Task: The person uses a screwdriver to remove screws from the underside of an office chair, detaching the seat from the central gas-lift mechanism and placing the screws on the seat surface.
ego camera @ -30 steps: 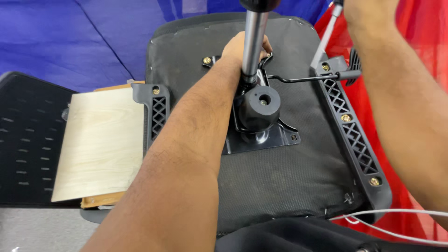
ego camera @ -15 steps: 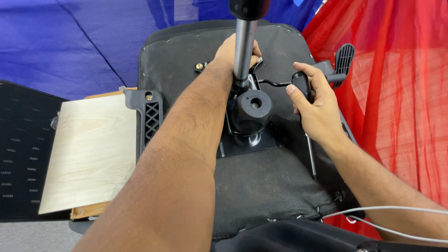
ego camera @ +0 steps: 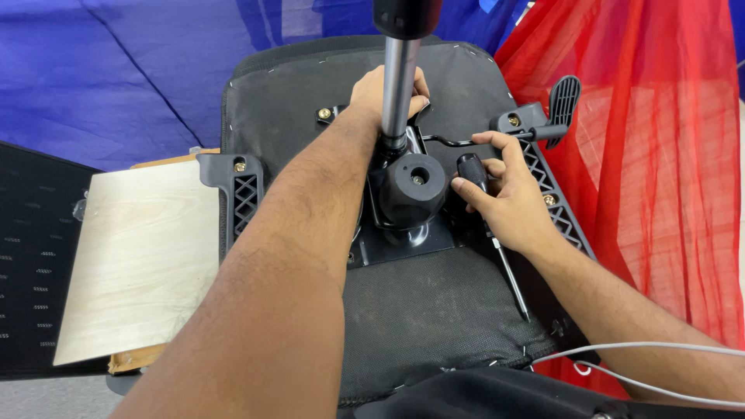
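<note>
nearest me, a white cable (ego camera: 660,365) crosses my right forearm at the bottom edge, and something dark and padded (ego camera: 497,396) fills the lower frame, cut off so i can't say what it is. above that lies the upturned office chair seat (ego camera: 434,310), its black fabric underside facing me. my right hand (ego camera: 508,206) is curled around the black handle of a screwdriver (ego camera: 490,225), with the shaft pointing back toward me and the tip resting low on the fabric; i judge it is held reversed, parked in the palm while the fingers stay free near the lever (ego camera: 497,138). just left of it sits the black tilt mechanism (ego camera: 411,194) on its metal plate. my left hand (ego camera: 384,97) reaches further, closed around the base of the gas lift cylinder (ego camera: 397,77), likely steadying it upright in the mechanism. the cylinder's top runs out of frame. armrest brackets (ego camera: 240,194) flank the seat. to the left a pale wooden board (ego camera: 140,256) lies on cardboard. beyond, blue cloth (ego camera: 140,70) and red netting (ego camera: 660,155) hide whatever is behind.
</note>
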